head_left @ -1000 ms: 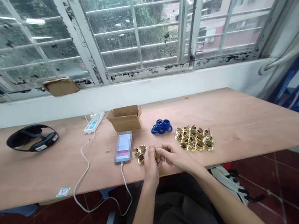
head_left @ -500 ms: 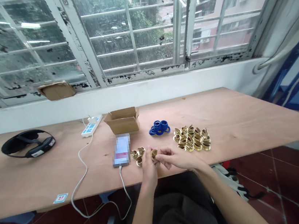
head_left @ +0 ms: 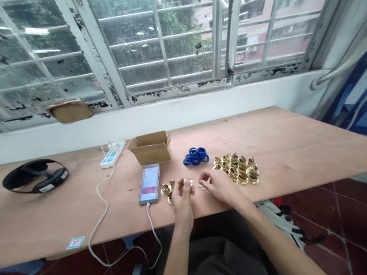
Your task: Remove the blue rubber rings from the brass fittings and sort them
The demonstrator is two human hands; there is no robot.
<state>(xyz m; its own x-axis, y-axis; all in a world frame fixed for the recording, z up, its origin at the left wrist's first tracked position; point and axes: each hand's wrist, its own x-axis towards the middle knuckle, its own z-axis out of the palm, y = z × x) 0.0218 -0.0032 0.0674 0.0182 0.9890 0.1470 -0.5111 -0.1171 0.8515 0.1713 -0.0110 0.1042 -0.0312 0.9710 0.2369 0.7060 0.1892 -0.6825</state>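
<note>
My left hand (head_left: 181, 196) is closed around a gold-coloured metal fitting (head_left: 188, 183), its rim showing above the fingers. Just to the right, my right hand (head_left: 217, 185) pinches a thin, pale loop (head_left: 202, 184), too fine to identify. The two hands are a little apart. Beside the left hand, partly hidden by it, lie a few similar gold fittings (head_left: 165, 188). Right of my right hand stands a larger group of gold fittings (head_left: 242, 175), round-based with raised flaps. Behind the hands sits a small heap of blue rings (head_left: 193, 156).
A phone (head_left: 149, 182) on a white charging cable (head_left: 101, 198) lies left of the hands. Behind it stands an open cardboard box (head_left: 151, 153). Farther left are a power strip (head_left: 113, 155) and a black headset (head_left: 36, 177). The wooden table's (head_left: 114, 230) front edge runs below my wrists.
My right hand has pulled back from the left and risen slightly, a thin loop now showing at its fingertips. The left hand has turned the fitting while keeping hold of it.
</note>
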